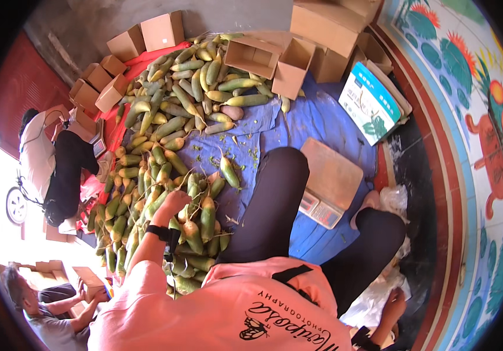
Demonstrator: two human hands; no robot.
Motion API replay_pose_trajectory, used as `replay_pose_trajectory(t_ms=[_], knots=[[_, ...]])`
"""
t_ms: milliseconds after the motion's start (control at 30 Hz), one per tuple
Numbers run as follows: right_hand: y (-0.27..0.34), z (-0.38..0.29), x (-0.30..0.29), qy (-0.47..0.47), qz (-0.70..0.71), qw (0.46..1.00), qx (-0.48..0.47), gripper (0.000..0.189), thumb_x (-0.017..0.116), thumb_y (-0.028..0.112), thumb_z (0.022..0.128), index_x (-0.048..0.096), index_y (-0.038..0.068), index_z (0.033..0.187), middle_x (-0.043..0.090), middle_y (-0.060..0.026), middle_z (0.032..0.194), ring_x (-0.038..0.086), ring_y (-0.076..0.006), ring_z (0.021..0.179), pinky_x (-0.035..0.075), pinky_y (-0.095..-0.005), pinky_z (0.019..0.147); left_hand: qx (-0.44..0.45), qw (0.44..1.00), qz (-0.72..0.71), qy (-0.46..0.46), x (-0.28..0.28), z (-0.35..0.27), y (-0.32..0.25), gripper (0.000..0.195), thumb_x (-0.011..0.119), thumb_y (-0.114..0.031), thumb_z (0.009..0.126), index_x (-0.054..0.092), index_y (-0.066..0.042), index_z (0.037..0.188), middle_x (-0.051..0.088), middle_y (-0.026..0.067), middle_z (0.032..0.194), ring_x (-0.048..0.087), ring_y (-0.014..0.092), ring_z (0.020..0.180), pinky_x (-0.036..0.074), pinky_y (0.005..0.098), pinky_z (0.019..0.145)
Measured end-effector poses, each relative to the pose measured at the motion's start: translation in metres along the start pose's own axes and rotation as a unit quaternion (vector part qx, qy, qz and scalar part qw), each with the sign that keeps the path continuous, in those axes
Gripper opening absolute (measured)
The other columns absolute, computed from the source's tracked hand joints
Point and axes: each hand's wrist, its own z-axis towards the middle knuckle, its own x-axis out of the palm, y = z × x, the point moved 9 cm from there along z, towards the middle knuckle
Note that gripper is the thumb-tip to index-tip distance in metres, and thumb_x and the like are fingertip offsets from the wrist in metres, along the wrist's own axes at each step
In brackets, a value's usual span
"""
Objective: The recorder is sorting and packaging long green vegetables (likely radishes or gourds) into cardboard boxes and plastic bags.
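Observation:
A large heap of green radishes (163, 123) with pale tops and thin roots spreads over blue and red sheeting to my left. My left hand (176, 202) reaches down onto the radishes beside my left knee; its fingers are bent at a root end, and whether they grip one is hidden. A single radish (229, 172) lies on the blue sheet (247, 149). Between my knees stands a digital scale (332, 175) with a bare metal plate. My right hand (395, 302) is low at the right, near white plastic bags (378, 298); its fingers are partly hidden.
Open cardboard boxes (251, 57) stand at the heap's far edge, with larger cartons (321, 26) behind. A printed carton (367, 103) leans near the painted tile wall (475, 109). At the left, a person (41, 145) crouches by another scale (99, 142); a second person (54, 307) handles a box (88, 283).

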Motion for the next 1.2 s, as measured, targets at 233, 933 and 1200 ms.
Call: replay_pose_trajectory(t_ms=[233,933,1200], knots=[[0.276,0.111,-0.078,0.015,0.303,0.930,-0.207,0.019,0.052,0.010,0.088,0.058,-0.005,0.097,0.060,-0.0090,0.083,0.059,-0.0140,0.073,0.048,-0.0269,0.066,0.067,0.939,-0.209,-0.265,-0.121,-0.012,-0.132,0.023,0.055,-0.019,0.086,0.062,0.002,0.091,0.062,0.0195,0.082,0.062,0.033,0.077,0.048,0.0362,0.069],[0.747,0.388,0.303,-0.020,-0.052,0.867,-0.495,0.039,0.063,0.017,0.077,0.055,0.005,0.113,0.057,-0.0168,0.110,0.056,-0.0300,0.104,0.045,-0.0356,0.086,0.328,0.928,0.002,-0.178,-0.132,0.018,-0.281,0.041,0.055,-0.048,0.078,0.065,-0.011,0.092,0.060,0.0121,0.109,0.051,0.030,0.104,0.032,0.0497,0.093],[0.691,0.367,0.260,-0.021,-0.036,0.814,-0.579,0.013,0.056,0.018,0.077,0.059,0.006,0.081,0.061,-0.0109,0.087,0.059,-0.0301,0.087,0.047,-0.0413,0.074,0.334,0.933,0.005,-0.136,-0.130,0.025,-0.293,0.037,0.057,-0.042,0.077,0.064,-0.012,0.097,0.059,0.0096,0.116,0.050,0.028,0.109,0.032,0.0469,0.094]])
